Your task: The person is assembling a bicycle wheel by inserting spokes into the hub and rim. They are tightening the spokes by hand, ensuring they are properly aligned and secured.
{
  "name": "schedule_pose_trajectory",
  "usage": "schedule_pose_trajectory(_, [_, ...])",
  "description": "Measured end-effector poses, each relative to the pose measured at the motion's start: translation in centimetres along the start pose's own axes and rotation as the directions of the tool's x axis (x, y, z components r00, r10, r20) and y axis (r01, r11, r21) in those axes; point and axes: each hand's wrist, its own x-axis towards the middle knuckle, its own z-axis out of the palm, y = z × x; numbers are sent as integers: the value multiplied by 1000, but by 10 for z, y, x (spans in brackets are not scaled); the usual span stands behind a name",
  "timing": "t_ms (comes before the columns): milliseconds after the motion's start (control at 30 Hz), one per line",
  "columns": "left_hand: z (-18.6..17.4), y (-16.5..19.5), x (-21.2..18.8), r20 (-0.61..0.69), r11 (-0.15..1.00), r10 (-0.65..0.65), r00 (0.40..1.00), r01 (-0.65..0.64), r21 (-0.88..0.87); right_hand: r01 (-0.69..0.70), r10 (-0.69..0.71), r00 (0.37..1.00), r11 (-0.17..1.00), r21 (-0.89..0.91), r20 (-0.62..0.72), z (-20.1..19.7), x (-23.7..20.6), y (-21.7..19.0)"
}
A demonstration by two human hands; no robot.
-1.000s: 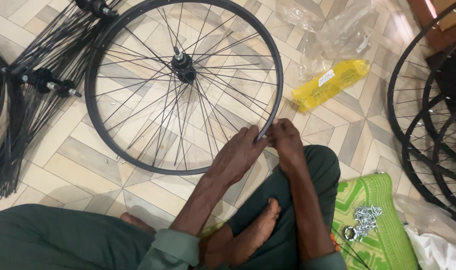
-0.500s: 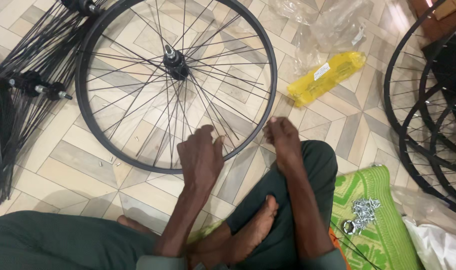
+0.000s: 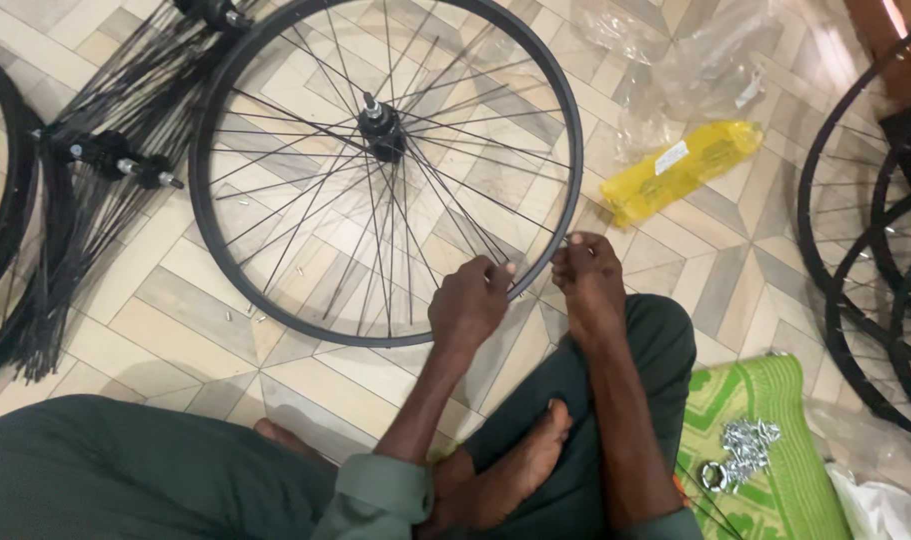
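pale patterned floor tiles (image 3: 175,300) carry the work, with the person sitting cross-legged, one bare foot (image 3: 520,465) tucked under. a black bicycle wheel (image 3: 275,300) lies flat on the floor just ahead of the knees, hub (image 3: 383,128) near the middle. the left hand (image 3: 467,305) reaches into the near part of the wheel, its fingers (image 3: 495,272) pinched on a thin spoke (image 3: 455,215). the right hand (image 3: 587,280) rests at the rim's near edge, fingers curled against it; whether they grip anything small i cannot tell. loose hubs with bundled spokes (image 3: 85,190) lie to the left, a yellow packet (image 3: 680,168) beyond the rim, more rims (image 3: 855,250) at right, and small metal nipples (image 3: 745,445) on a green mat (image 3: 775,400).

i judge the thin spoke could bend or slip from the pinch if pulled sideways against its crossed neighbours, and a small part dropped at the rim could roll off across the tiles.

compared with half a second ago, the left hand has moved from resting flat below the rim to up among the spokes, while the right hand stays at the same spot on the rim
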Motion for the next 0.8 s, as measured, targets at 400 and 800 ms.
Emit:
schedule_pose_trajectory(400, [-49, 41, -12, 86, 958, -233, 969, 244, -149, 166, -151, 983, 973, -157, 103, 0, -3, 2])
schedule_pose_trajectory(800, [-16, 17, -5, -126, 994, 23, 992, -37, -103, 274, -256, 960, 942, -194, 115, 2, -2, -6])
